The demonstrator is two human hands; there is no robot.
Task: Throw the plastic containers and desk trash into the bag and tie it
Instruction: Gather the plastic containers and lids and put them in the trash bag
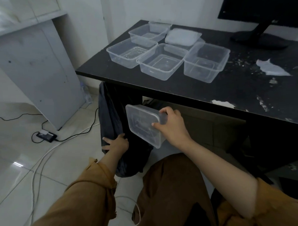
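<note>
Your right hand point(172, 127) reaches forward and down, its grip closed around a clear container point(143, 123), thumb on top, forearm bare. Your left hand point(116, 143) stretches lower, fingers pinching the dark bag point(111, 117), sleeve pushed back.

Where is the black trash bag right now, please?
The black trash bag hangs below the desk's left corner, its edge gripped by the left hand.

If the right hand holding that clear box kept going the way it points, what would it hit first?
Probably the dark bag that the left hand holds by its edge; the right hand tips the container toward it. Depth is hard to judge.
</note>
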